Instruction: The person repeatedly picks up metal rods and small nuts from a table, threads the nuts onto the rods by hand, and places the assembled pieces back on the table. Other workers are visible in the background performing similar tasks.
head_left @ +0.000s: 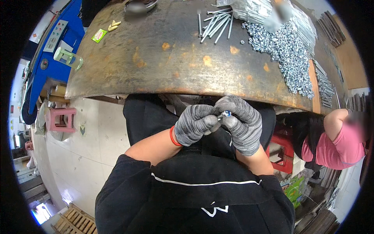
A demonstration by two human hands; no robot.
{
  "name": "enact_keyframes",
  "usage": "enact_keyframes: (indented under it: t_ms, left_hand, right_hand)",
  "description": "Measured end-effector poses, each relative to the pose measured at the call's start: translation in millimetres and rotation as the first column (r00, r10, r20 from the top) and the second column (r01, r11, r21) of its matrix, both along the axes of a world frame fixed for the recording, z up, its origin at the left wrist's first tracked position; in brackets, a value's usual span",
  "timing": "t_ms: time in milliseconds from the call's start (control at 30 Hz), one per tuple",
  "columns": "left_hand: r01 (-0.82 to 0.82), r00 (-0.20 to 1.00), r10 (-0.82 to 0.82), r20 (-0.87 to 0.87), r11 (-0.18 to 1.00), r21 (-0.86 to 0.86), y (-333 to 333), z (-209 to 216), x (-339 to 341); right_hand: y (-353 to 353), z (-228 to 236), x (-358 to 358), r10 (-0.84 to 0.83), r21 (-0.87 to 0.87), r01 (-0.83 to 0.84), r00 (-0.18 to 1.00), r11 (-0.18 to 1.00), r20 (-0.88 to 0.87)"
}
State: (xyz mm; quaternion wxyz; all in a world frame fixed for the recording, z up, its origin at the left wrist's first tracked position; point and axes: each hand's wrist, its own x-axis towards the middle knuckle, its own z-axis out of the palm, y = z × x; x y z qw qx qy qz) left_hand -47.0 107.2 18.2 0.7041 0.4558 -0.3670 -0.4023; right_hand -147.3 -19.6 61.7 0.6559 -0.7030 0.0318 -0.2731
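My left hand (197,124), in a grey knit glove, is closed on a metal bolt (226,114) just in front of the table edge. The bolt's shiny end, which looks to have a nut on it, points up between my fingertips. My right hand (243,124), gloved alike, pinches around that same end. Fingers hide most of the bolt's length. Both hands are above my lap, nearly touching.
On the worn metal table (156,66) lie a big pile of nuts (280,50), loose long bolts (216,24) and plastic-bagged bolts (253,11). A green-lidded cup (69,58) stands far left. A person in pink (331,146) sits at right; a pink stool (61,119) is at left.
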Motion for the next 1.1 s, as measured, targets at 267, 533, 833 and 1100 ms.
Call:
enact_keyframes:
  t_ms: [267,533,833,1100]
  left_hand:
    - [-0.280,0.959,0.271,0.079,0.949,0.142,-9,-6,-4]
    - [-0.180,0.983,0.181,0.017,0.954,0.239,-16,-29,-3]
    - [0.593,0.675,-0.325,-0.663,0.773,0.225,-25,-48,26]
    - [0.286,0.933,-0.160,-0.322,0.873,0.395,-38,-57,26]
  right_hand:
    - [6,-9,7,-0.215,0.122,0.220,0.975,0.968,-0.052]
    - [-31,-33,1,-0.113,-0.306,0.032,0.961,0.951,-0.251]
    - [-144,-58,35,-0.548,-0.295,0.462,0.677,0.836,-0.492]
    - [-275,-101,45,-0.855,-0.616,0.599,0.278,0.511,-0.438]
